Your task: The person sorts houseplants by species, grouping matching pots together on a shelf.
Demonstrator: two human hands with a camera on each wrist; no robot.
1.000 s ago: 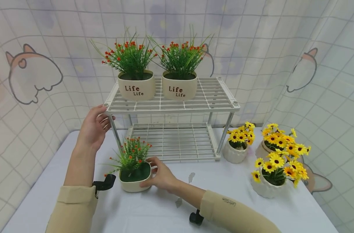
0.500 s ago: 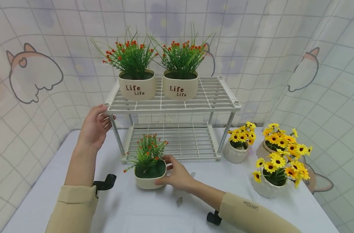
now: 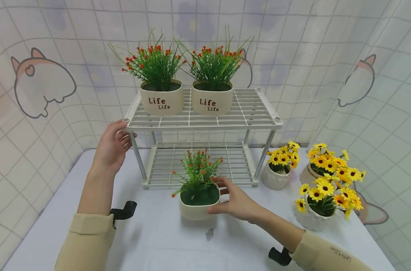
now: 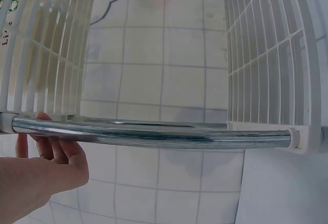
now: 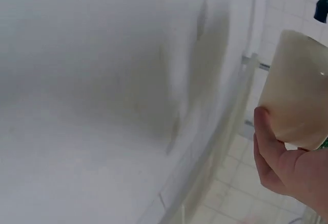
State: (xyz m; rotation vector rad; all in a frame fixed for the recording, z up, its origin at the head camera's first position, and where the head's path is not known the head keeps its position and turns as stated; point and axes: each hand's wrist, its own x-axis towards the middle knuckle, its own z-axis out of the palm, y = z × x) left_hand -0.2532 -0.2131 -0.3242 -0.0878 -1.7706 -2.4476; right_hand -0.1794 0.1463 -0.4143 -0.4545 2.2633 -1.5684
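My right hand [image 3: 237, 201] pinches the right end of a cream oval flowerpot [image 3: 193, 212], thumb in front and fingers behind. Small red flowers and green grass grow from it. It hangs just above the table before the shelf's lower tier; in the right wrist view the pot [image 5: 300, 88] is clear of the white surface. With my left hand [image 3: 111, 150] I grip the front left corner of the white two-tier wire shelf [image 3: 205, 128]. In the left wrist view those fingers curl behind the metal post [image 4: 154, 134]. Two matching pots, the left one [image 3: 162, 104] and the right one [image 3: 212, 102], stand on the top tier.
On the right of the white table [image 3: 164, 248] stand three white pots of yellow flowers: one beside the shelf [image 3: 274, 180], one behind [image 3: 308, 177], one in front [image 3: 311, 220]. A patterned curtain [image 3: 97, 34] surrounds the table. The lower tier [image 3: 171, 162] holds nothing.
My right hand has carried the flowerpot rightward from the shelf's front left leg to before the middle of the lower tier. My left hand has stayed at the shelf corner.
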